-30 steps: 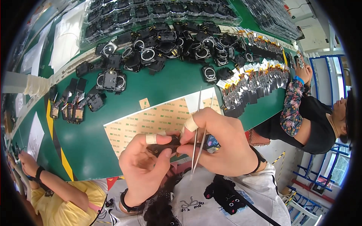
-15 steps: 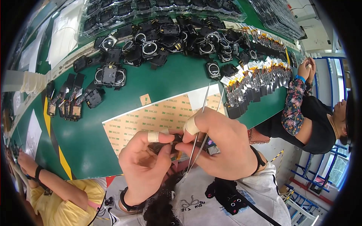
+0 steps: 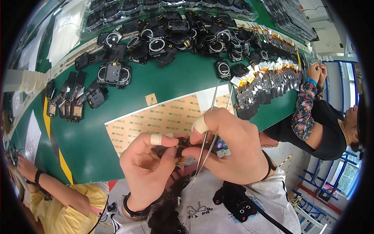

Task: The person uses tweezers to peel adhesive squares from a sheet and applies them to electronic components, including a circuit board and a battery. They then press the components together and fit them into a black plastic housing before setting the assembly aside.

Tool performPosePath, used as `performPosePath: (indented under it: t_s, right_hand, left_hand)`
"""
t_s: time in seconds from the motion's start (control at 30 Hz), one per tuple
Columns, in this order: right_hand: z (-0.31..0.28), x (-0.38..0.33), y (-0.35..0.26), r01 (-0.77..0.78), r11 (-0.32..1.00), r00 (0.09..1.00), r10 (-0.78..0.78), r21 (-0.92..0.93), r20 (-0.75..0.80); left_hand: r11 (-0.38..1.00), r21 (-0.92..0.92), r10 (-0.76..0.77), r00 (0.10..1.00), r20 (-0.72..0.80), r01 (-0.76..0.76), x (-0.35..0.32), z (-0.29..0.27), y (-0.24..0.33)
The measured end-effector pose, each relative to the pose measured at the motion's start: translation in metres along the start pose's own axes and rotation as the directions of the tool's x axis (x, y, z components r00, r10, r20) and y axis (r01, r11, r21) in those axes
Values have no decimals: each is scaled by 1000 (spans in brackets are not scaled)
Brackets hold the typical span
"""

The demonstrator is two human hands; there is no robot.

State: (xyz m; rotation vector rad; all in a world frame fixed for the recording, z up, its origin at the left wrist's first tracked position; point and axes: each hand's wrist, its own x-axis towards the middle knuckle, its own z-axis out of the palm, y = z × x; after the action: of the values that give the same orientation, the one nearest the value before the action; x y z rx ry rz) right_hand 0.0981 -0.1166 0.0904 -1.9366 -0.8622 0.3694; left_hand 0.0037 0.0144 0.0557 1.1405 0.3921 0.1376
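Note:
My left hand [image 3: 146, 169] is closed, its thumb and taped index finger pinching a small dark part [image 3: 182, 145]. Most of that part is hidden by the fingers. Close beside it, my right hand [image 3: 237, 150] is closed with metal tweezers [image 3: 205, 152] held across the fingers. The tweezers' two arms spread toward the table and meet near my shirt. My right thumb and taped index finger are at the dark part; whether they grip it I cannot tell. Beneath both hands lies a tan adhesive sheet [image 3: 134, 128] with green print, near the table edge.
Black plastic housings [image 3: 113, 73] with round rings crowd the green table's [image 3: 156, 74] far side. Rows of small battery-like parts [image 3: 269, 80] with orange and white tabs lie at right. Wired assemblies [image 3: 72, 103] sit left. Clear trays [image 3: 167, 11] stand behind. Co-workers [image 3: 307, 113] sit on both sides.
My fingers have shifted slightly around the small dark part, and the tweezers have tilted a little. The view has moved a touch; the things on the table stay as they were.

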Motion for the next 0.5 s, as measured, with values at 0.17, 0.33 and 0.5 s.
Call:
performPosePath:
  t_s: [0.17, 0.33, 0.5]
  right_hand:
    - [0, -2, 9, -11, 995, 1000, 13, 98, -23]
    - [-8, -10, 36, -86, 960, 988, 117, 265, -100]
    - [-7, -16, 64, -435, 831, 897, 433, 347, 89]
  left_hand:
    - [1000, 15, -15, 997, -79, 17, 0, -4, 0]
    - [994, -19, -108, 983, -148, 106, 6, -9, -8]
    - [973, -35, -231, 972, -51, 229, 11, -11, -22]
